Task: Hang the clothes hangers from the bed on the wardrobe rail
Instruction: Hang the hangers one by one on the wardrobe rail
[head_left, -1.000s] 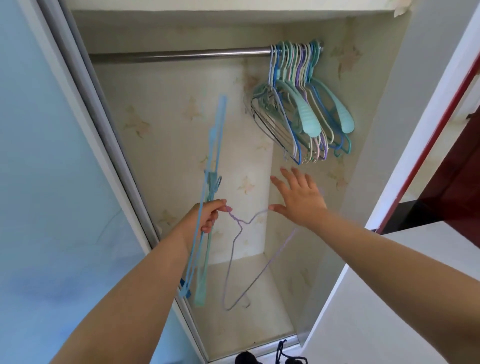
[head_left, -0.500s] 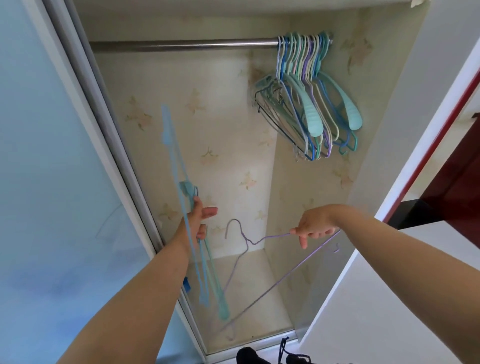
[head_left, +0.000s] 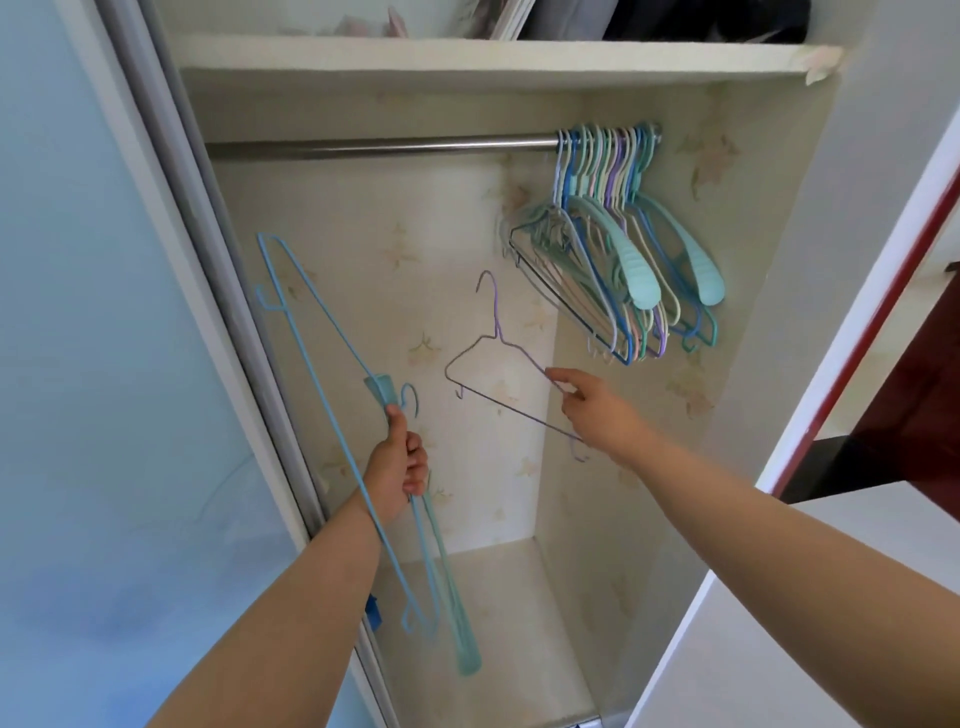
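My right hand (head_left: 589, 408) pinches the sloping arm of a thin purple wire hanger (head_left: 496, 338), held upright inside the wardrobe with its hook pointing up, well below the metal rail (head_left: 384, 145). My left hand (head_left: 397, 467) grips two hangers edge-on at their necks: a light blue wire hanger (head_left: 306, 322) and a teal plastic hanger (head_left: 452, 597) hanging downward. A bunch of several pastel hangers (head_left: 618, 249) hangs at the rail's right end.
A sliding door frame (head_left: 208, 291) runs along the left of the opening, with a blue wall beyond it. A white shelf (head_left: 467, 60) carrying folded items sits above the rail. The wardrobe side panel (head_left: 852, 260) and a white surface (head_left: 805, 597) stand on the right.
My right hand took the purple hanger away from my left hand and raised it upright toward the rail. My left hand kept the blue and teal hangers. The view tilted upward, revealing the shelf.
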